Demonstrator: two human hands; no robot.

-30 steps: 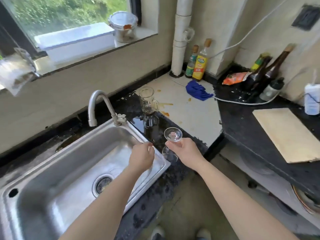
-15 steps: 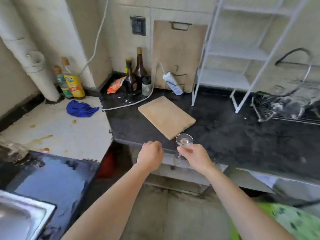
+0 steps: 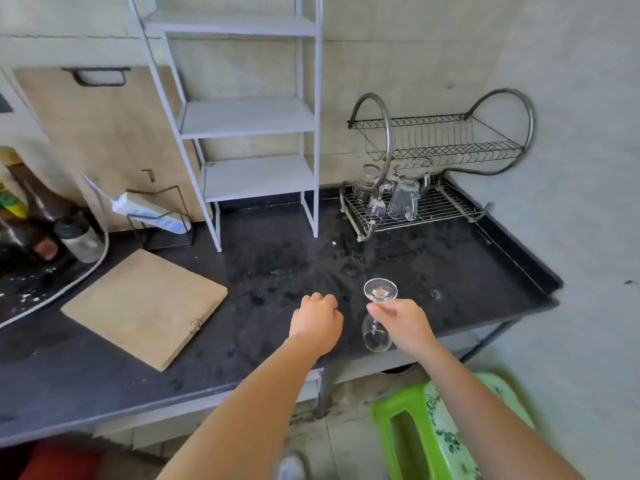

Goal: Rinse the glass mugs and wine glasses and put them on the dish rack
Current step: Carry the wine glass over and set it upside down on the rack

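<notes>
fingers of right hand (image 3: 403, 323) pinch inverted wine glass (image 3: 375, 336) stem; left hand (image 3: 317, 322) fingers curled, empty.

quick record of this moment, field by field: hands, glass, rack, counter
right hand: grips the wine glass by the stem, upside down, base up
left hand: fingers curled, holds nothing
dish rack: at the back of the counter, glassware on its lower tier
counter: black, wet patches
stage: wine glass not yet on the dish rack
</notes>
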